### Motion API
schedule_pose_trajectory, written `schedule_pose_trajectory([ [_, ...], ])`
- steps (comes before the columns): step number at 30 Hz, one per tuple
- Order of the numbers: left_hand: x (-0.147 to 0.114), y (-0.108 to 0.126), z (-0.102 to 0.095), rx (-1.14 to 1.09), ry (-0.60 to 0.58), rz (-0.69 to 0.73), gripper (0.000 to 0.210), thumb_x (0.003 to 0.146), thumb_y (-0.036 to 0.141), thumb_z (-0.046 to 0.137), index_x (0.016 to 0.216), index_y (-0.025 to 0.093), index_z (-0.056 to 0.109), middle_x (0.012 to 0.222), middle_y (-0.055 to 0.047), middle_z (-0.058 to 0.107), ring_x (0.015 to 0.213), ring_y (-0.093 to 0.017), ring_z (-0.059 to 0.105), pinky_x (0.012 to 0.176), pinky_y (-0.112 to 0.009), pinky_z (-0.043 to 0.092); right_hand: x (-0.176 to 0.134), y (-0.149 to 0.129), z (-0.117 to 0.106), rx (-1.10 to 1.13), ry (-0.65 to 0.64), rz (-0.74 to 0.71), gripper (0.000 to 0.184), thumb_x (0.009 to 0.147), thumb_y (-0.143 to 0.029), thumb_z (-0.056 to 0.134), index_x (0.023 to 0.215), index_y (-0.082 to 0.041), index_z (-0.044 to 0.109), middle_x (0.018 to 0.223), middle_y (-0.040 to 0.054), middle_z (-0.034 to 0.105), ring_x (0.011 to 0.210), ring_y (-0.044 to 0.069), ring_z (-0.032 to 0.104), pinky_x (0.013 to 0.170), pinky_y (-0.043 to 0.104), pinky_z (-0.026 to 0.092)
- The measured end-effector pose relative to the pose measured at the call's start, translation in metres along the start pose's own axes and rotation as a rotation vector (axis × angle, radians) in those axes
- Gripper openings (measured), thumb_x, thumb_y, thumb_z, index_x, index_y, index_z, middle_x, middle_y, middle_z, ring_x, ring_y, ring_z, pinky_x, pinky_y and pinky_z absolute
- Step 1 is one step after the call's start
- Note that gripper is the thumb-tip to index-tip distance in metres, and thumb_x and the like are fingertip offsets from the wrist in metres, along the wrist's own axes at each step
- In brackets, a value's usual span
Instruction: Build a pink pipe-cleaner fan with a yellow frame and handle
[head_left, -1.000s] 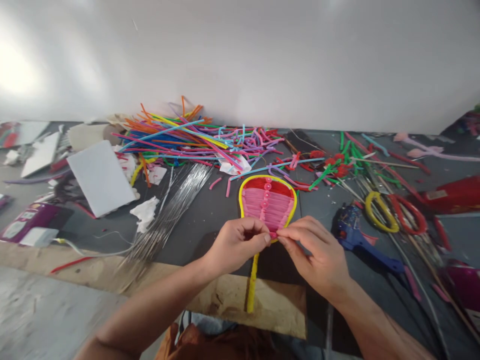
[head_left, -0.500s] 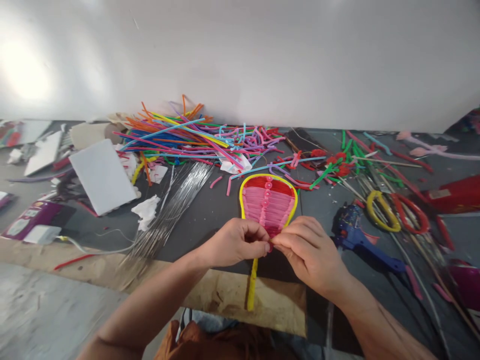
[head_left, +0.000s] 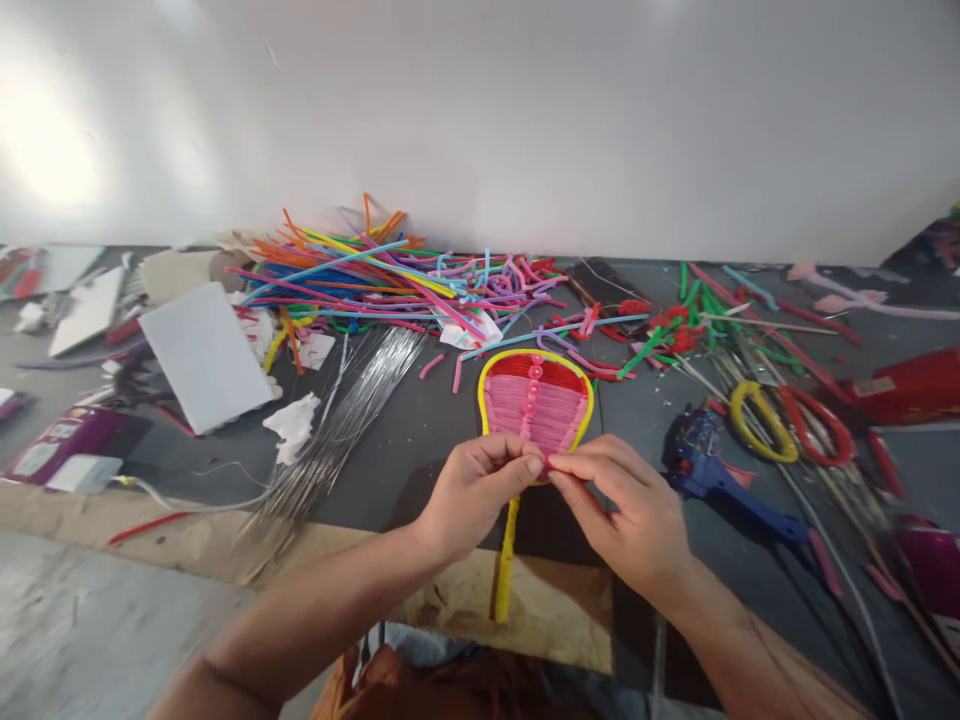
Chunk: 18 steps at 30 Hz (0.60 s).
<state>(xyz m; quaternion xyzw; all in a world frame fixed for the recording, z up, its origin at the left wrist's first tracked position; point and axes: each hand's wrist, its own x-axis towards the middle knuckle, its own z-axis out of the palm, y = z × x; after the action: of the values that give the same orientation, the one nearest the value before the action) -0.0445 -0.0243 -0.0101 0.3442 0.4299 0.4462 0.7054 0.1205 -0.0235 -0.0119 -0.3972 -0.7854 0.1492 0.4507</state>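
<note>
Pink piece [head_left: 545, 463] farther forward than before

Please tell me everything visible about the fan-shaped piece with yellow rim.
The fan-shaped piece has a rounded yellow rim, a red far section, pink crosswise rows below and a central line of small pink dots. It looks like fuzzy craft stems. Its head lies over the dark table, and its yellow handle runs nearer the camera, over a brown sheet. The left grip and right grip partly cover the head's near end; contact is unclear.
</note>
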Motion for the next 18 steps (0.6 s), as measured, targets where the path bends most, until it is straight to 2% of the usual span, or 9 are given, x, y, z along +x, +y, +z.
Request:
schedule_pose_trajectory([
  [4, 0.002, 0.003, -0.003, 0.014, -0.04, -0.041, 0.028, 0.07, 0.038, 0.078, 0.072, 0.012, 0.069, 0.067, -0.001, 0.065, 0.065, -0.01, 0.055, 0.067, -0.022, 0.043, 0.001, 0.001, -0.003, 0.023, -0.005, 0.044, 0.014, 0.086, -0.011, 0.059, 0.091, -0.021, 0.067, 0.078, 0.0037, 0.068, 0.071, 0.015, 0.065, 0.064, 0.027, 0.054],
  [9, 0.006, 0.016, -0.013, 0.161, -0.229, -0.185, 0.031, 0.068, 0.043, 0.078, 0.07, 0.013, 0.071, 0.064, -0.003, 0.067, 0.061, -0.011, 0.058, 0.063, -0.023, 0.043, 0.003, 0.006, -0.01, -0.005, -0.122, -0.07, 0.013, 0.087, -0.01, 0.057, 0.09, -0.021, 0.065, 0.079, 0.0044, 0.066, 0.075, 0.016, 0.061, 0.069, 0.03, 0.052],
  [12, 0.008, 0.02, -0.016, 0.212, -0.301, -0.224, 0.03, 0.068, 0.042, 0.077, 0.068, 0.013, 0.071, 0.062, -0.003, 0.067, 0.059, -0.011, 0.058, 0.062, -0.023, 0.043, 0.004, 0.008, -0.012, 0.011, -0.178, -0.135, 0.015, 0.087, -0.007, 0.055, 0.09, -0.02, 0.063, 0.079, 0.0034, 0.066, 0.074, 0.015, 0.06, 0.07, 0.031, 0.05],
  [15, 0.009, 0.021, -0.017, 0.25, -0.317, -0.207, 0.025, 0.068, 0.037, 0.077, 0.067, 0.013, 0.069, 0.061, -0.002, 0.066, 0.059, -0.01, 0.057, 0.062, -0.022, 0.044, 0.004, 0.008, -0.012, 0.007, -0.184, -0.162, 0.015, 0.087, -0.007, 0.056, 0.09, -0.02, 0.063, 0.077, 0.0025, 0.066, 0.072, 0.014, 0.06, 0.07, 0.032, 0.049],
  [18, 0.008, 0.017, -0.014, 0.293, -0.238, -0.107, 0.021, 0.072, 0.033, 0.073, 0.069, 0.013, 0.067, 0.063, -0.001, 0.065, 0.06, -0.01, 0.056, 0.062, -0.022, 0.043, 0.003, 0.007, -0.011, -0.039, -0.12, -0.143, 0.014, 0.085, -0.009, 0.061, 0.092, -0.02, 0.064, 0.078, 0.0031, 0.068, 0.073, 0.015, 0.061, 0.071, 0.031, 0.05],
])
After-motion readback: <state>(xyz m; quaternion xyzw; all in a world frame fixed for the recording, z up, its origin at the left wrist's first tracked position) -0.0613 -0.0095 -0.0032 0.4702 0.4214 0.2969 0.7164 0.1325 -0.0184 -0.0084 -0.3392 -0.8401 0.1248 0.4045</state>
